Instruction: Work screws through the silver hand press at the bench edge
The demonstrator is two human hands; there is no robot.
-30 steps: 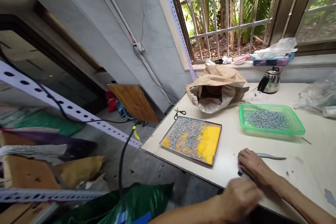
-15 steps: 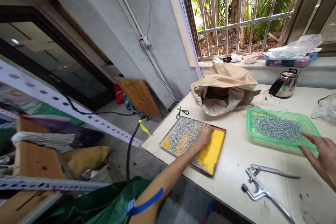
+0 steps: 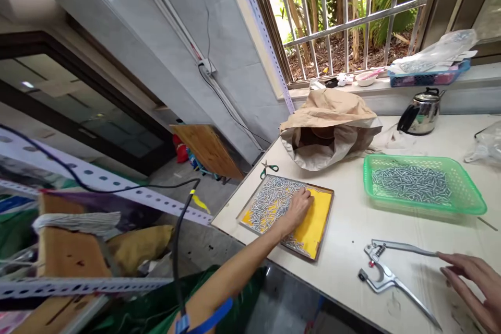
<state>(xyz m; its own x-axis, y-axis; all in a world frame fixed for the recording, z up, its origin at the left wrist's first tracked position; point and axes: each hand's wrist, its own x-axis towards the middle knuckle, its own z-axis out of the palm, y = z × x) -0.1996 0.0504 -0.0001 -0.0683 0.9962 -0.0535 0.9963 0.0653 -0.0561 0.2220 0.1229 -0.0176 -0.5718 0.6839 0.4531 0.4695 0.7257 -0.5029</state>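
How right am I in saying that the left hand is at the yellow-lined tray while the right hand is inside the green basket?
The right hand is outside the green basket, its fingertips at a handle of the metal tool, as the head view shows. The left hand is at the yellow-lined tray.

Kettle (image 3: 424, 111) near paper bag (image 3: 332, 109).

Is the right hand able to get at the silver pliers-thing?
Probably yes: the right hand is spread beside the upper handle of the silver tool, and nothing seems to stand between them.
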